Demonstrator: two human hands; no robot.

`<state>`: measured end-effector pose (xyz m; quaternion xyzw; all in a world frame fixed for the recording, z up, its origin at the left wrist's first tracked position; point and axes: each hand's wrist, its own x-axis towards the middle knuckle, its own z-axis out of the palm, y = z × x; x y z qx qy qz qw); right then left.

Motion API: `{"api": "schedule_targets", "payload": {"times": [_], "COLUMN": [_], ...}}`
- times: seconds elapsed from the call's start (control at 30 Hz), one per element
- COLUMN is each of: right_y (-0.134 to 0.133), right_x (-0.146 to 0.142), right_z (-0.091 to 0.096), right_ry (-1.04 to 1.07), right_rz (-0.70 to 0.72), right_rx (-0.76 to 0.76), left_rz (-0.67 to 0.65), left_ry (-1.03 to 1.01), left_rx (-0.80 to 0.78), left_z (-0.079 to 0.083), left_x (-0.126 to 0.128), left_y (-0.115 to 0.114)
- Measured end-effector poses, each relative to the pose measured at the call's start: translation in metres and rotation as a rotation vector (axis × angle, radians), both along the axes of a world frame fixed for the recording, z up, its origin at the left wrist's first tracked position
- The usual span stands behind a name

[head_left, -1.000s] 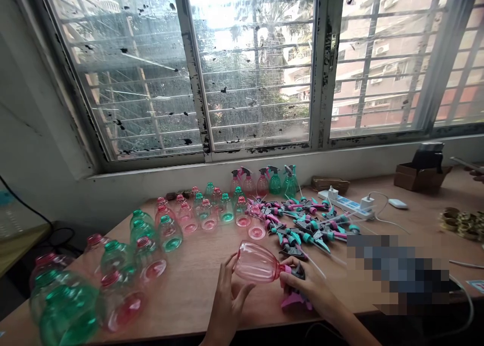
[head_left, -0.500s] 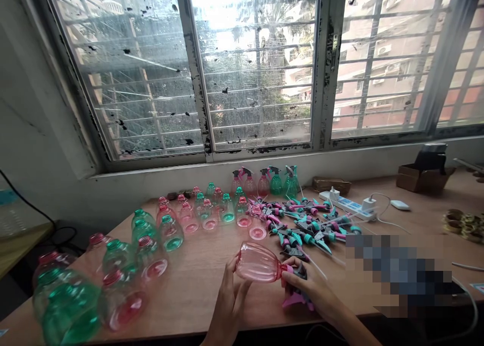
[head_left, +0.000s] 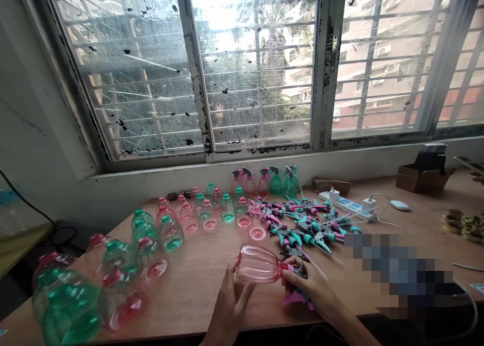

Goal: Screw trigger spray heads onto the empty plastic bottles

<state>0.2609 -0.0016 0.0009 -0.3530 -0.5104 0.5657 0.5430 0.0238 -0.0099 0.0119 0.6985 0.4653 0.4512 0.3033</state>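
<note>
A clear pink spray bottle (head_left: 259,264) lies sideways in the air between my hands, over the front of the table. My left hand (head_left: 232,298) is closed round its base end. At the neck, the fingers of my right hand (head_left: 308,280) grip a pink and grey trigger sprayer head (head_left: 295,298), whose pink collar meets the bottle's mouth. How far the collar is screwed on is hidden by the fingers. Just beyond my hands lies a pile of loose sprayer heads (head_left: 312,225) in pink, teal and grey.
Open pink and green bottles (head_left: 172,237) stand in rows along the left and back. Several bottles with sprayers (head_left: 276,183) stand under the window. A white power strip (head_left: 348,205), a cardboard box (head_left: 423,177) and a blurred-out patch (head_left: 401,270) are to the right.
The bottle and both hands are in nearly the same place. The bottle's base end has dipped very slightly, and my fingers have shifted a little.
</note>
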Motion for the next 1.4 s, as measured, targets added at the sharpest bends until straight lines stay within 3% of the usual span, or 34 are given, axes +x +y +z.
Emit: {"api": "schedule_targets", "payload": {"times": [0.27,0.67,1.0,1.1,1.3,1.4], "right_y": [0.001,0.0,0.002,0.003,0.002,0.0], "right_x": [0.001,0.003,0.003,0.003,0.003,0.002], "right_z": [-0.005,-0.007,-0.006,-0.008,-0.009,-0.006], "right_ry": [0.081,0.005,0.0,0.014,-0.029,-0.058], "right_rz": [0.005,0.019,-0.034,-0.028,-0.027,-0.015], "right_rx": [-0.019,0.02,0.01,0.019,0.037,0.053], "left_rz": [0.061,-0.059,0.02,0.014,-0.115,-0.096], "left_ry": [0.004,-0.124,-0.049,-0.059,-0.235,-0.3], "left_rx": [0.151,0.1,0.149,0.111,-0.115,-0.141], "left_z": [-0.002,-0.008,-0.008,-0.003,0.009,0.008], "left_x": [-0.001,-0.004,-0.003,-0.003,-0.001,-0.001], "left_y": [0.005,0.008,0.01,0.007,-0.001,0.002]}}
